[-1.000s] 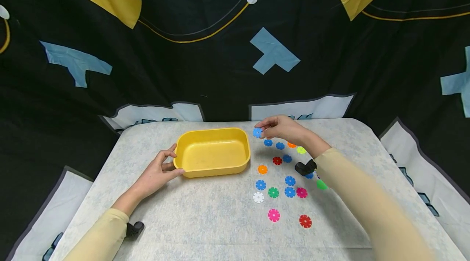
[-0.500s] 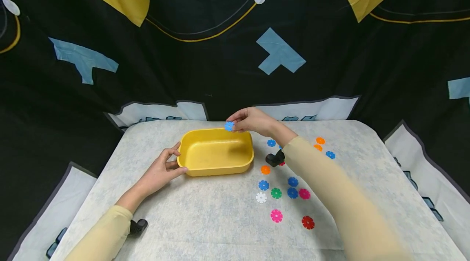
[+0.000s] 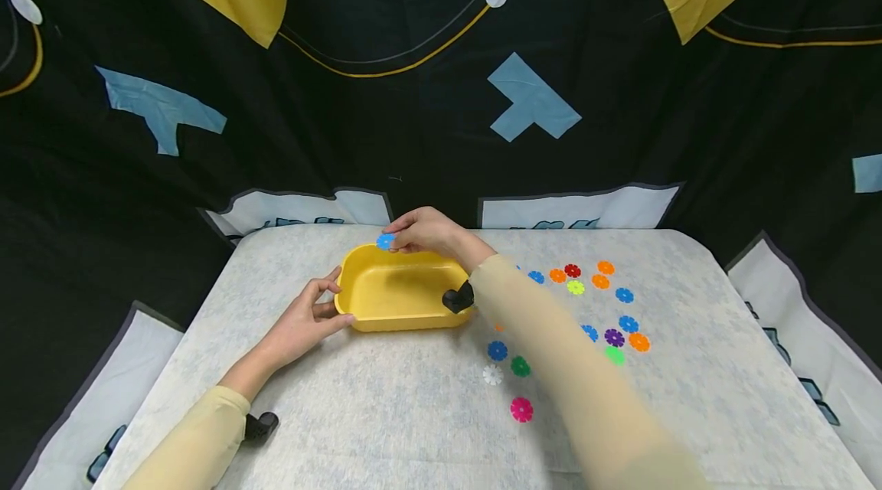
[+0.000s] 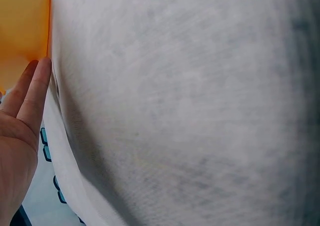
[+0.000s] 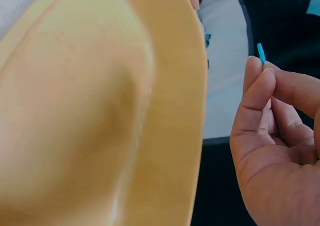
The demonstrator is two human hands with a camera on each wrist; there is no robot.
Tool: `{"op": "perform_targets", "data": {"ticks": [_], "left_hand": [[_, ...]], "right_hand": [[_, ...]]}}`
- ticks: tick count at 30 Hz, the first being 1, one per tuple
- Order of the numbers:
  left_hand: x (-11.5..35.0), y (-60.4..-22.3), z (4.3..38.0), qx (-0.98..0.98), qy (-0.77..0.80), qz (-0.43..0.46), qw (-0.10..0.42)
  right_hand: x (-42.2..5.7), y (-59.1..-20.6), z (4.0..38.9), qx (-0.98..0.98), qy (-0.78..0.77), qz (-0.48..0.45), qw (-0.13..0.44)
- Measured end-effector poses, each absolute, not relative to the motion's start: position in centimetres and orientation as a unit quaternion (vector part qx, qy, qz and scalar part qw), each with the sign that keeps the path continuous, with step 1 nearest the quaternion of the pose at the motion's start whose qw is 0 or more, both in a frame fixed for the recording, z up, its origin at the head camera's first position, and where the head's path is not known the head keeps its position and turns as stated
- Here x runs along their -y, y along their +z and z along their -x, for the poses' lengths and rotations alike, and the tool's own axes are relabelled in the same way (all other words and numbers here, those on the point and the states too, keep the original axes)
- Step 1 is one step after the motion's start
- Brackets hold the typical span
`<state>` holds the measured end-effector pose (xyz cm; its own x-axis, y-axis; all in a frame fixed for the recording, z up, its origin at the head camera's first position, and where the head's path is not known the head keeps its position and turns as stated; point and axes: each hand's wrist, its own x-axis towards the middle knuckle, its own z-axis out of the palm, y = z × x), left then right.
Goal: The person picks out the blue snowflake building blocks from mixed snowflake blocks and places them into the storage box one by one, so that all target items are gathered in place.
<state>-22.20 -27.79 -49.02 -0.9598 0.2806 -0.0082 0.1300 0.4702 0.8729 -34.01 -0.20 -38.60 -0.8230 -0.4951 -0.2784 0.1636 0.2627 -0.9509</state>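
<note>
A yellow plastic basin (image 3: 413,321) sits on the table. At its left end, my left hand (image 3: 303,318) touches the outer wall, thumb by the front corner; in the left wrist view two straight fingers (image 4: 36,95) reach that wall. My right hand (image 3: 427,232) pinches a blue snowflake disc (image 3: 385,242) between thumb and fingertips, near the basin's back left rim. In the right wrist view the disc (image 5: 261,53) is seen edge-on, above the fingertips and apart from the basin rim (image 5: 200,85). The right forearm hides part of the table.
Several loose snowflake discs lie right of the basin, among them an orange one (image 3: 605,267), a purple one (image 3: 615,337), a green one (image 3: 520,366), a white one (image 3: 492,374) and a pink one (image 3: 521,409). A dark patterned curtain (image 3: 386,138) hangs behind the table.
My right hand has carried the blue disc leftward, from right of the basin across to its back left rim. The left hand keeps its place at the basin; the head view has shifted slightly.
</note>
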Motion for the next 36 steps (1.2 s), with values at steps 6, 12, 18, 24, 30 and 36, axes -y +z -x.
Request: {"op": "perform_targets", "data": {"ticks": [6,12,18,24,30,36], "left_hand": [[27.9,-49.0,22.1,-0.850,0.507,-0.123,0.076],[27.7,-49.0,22.1,-0.854,0.502,-0.112,0.079],[27.7,-48.9,22.1,-0.851,0.506,-0.104,0.090],[27.8,-48.9,22.1,-0.852,0.506,-0.103,0.086],[27.8,-48.9,22.1,-0.854,0.503,-0.103,0.086],[27.8,-49.0,22.1,-0.848,0.510,-0.110,0.089]], "right_hand": [[2.0,-39.6,34.3,-0.748,-0.592,0.100,0.283],[3.2,-41.0,34.5,-0.754,-0.580,0.081,0.298],[4.4,-42.3,34.6,-0.775,-0.556,0.086,0.288],[5.1,-42.5,34.3,-0.815,-0.507,0.094,0.264],[5.9,-42.5,33.7,-0.825,-0.484,0.078,0.282],[6.1,-42.4,34.2,-0.792,-0.518,0.007,0.323]]}}
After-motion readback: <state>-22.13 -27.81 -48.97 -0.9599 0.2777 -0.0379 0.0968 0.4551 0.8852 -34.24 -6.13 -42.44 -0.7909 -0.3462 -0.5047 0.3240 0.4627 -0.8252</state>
